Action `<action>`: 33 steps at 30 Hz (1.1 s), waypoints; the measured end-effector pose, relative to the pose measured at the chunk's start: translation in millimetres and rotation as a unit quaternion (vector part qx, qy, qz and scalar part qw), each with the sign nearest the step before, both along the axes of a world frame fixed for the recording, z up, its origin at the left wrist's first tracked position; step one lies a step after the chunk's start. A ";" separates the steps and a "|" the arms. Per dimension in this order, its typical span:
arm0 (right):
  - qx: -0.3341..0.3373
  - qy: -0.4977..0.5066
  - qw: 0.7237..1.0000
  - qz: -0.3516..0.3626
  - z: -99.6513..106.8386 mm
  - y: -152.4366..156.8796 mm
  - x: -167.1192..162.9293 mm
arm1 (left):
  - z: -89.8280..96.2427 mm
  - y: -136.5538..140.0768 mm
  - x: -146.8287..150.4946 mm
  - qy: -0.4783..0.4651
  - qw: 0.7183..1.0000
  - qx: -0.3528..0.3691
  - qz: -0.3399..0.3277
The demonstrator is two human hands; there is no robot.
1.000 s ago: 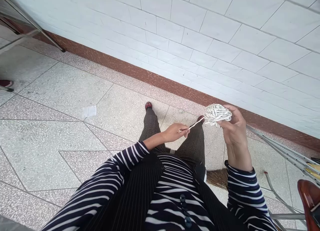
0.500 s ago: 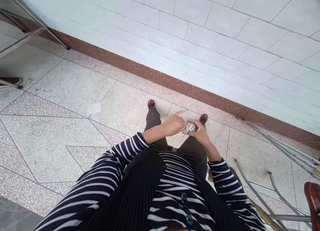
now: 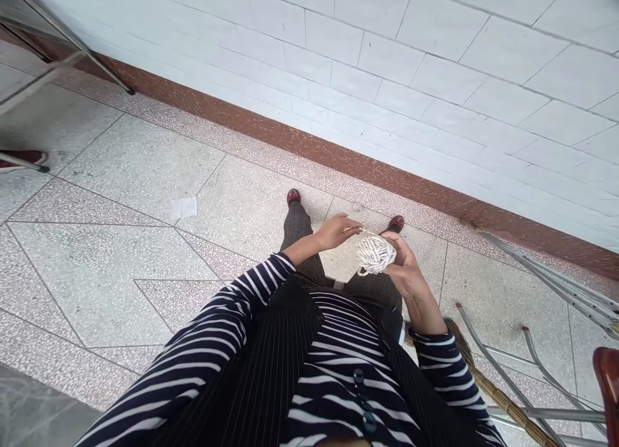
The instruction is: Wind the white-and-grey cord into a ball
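Note:
A white ball of cord (image 3: 375, 254) sits in my right hand (image 3: 405, 266), whose fingers curve around its right side. A short strand (image 3: 370, 232) runs taut from the top of the ball to my left hand (image 3: 334, 232). There the thumb and fingers are pinched together on the strand, left of the ball and apart from it. Both hands are in front of my body, above my legs.
A tiled wall (image 3: 377, 66) rises ahead. A piece of white paper (image 3: 184, 208) lies on the floor at left. Metal legs (image 3: 77, 40) stand at upper left. At right are metal poles (image 3: 546, 273), a metal frame (image 3: 503, 369) and a straw broom (image 3: 498, 395).
My hands have moved apart, exposing more of the cord ball and a strand between them. My right hand has turned and come slightly closer with the ball.

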State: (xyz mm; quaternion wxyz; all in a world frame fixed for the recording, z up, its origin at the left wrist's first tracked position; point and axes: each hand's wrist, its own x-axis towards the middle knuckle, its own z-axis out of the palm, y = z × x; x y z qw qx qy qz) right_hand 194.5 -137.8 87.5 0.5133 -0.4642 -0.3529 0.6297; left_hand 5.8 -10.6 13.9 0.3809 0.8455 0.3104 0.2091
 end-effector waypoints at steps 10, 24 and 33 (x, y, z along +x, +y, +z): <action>0.074 0.006 0.977 -0.201 69.0 -15.8 35.0 | -21.0 -23.7 0.4 -0.016 0.986 -0.167 0.013; 0.140 0.006 0.931 -0.338 142.7 -19.4 34.1 | -6.6 10.4 -2.0 -0.013 0.989 -0.145 0.036; 0.173 0.020 0.917 -0.358 157.0 -18.8 28.7 | -5.2 14.1 0.9 -0.016 0.985 -0.167 0.040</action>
